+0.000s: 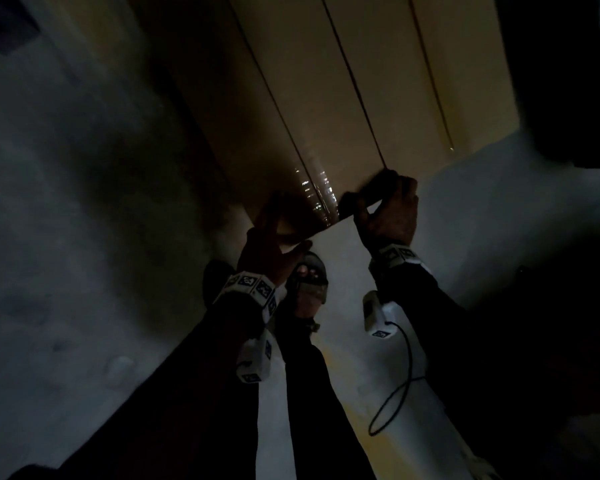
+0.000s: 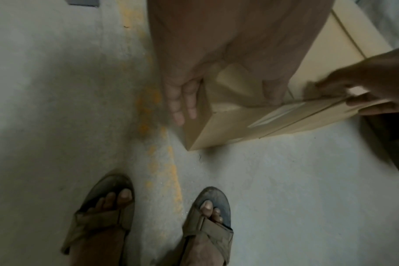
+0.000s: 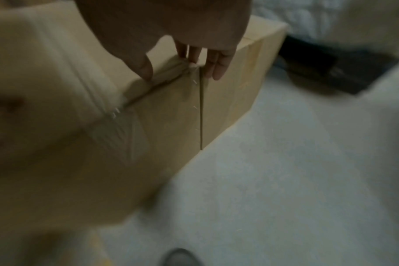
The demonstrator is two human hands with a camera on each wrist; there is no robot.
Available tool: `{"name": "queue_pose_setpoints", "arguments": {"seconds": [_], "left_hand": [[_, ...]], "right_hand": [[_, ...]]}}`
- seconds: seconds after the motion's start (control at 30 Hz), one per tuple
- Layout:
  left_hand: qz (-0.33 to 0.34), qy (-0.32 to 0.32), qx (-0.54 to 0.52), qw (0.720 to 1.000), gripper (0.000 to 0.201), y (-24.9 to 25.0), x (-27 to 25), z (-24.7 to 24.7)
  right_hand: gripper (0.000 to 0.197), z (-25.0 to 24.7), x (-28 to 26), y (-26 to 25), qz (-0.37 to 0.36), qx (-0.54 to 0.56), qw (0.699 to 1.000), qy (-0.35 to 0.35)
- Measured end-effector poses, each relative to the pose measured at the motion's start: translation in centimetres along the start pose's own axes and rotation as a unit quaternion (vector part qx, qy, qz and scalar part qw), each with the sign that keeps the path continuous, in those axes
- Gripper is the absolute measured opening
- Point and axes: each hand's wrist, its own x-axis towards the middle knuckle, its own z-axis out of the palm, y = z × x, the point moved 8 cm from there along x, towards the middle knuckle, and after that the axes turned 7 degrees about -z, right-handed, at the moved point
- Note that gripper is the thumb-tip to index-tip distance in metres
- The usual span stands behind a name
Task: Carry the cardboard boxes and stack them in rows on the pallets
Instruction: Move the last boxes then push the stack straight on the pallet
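While the left hand [image 2: 182, 93] lies flat on the box [image 2: 251, 124] corner and the right hand [image 1: 388, 209] pinches its edge, it may slip free.

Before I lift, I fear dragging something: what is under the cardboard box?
The cardboard box stands on grey concrete floor. Only bare floor shows along its edges; the area beneath its base is covered, so nothing can be confirmed there.
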Motion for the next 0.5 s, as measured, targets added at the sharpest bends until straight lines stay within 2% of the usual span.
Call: {"name": "queue_pose_setpoints", "arguments": {"seconds": [0.1,0.17,0.23,0.33,0.37,0.43,0.5], "left_hand": [[-0.042,0.012,-0.034,0.998,0.114,-0.1,-0.1,-1.3],[-0.068,0.031,-0.026,0.997,0.115,-0.7,-0.7,-2.2],[-0.075,0.054,0.004,0.996,0.117,-1.8,-1.0,-3.3],[-0.098,0.064,0.054,0.992,0.142,-4.9,-0.6,-4.4],[-0.105,0.062,0.071,0.990,0.147,-5.9,-0.6,-4.7],[-0.107,0.061,0.089,0.988,0.140,-7.2,-0.4,-5.2],[-0.093,0.054,0.098,0.989,0.127,-7.7,-0.2,-5.5]], "right_hand": [[0.086,-0.1,1.1,0.0,0.086,-0.007,0.995,-0.048],[0.095,-0.2,0.9,-0.5,0.092,-0.040,0.991,-0.086],[0.102,0.6,-0.5,-1.6,0.058,-0.068,0.989,-0.114],[0.085,2.4,-3.4,-3.3,-0.011,-0.051,0.993,-0.103],[0.085,2.9,-4.2,-3.6,-0.034,-0.038,0.995,-0.091],[0.092,3.8,-4.9,-4.0,-0.075,-0.029,0.993,-0.090],[0.100,4.9,-4.2,-4.9,-0.106,-0.023,0.983,-0.147]]}}
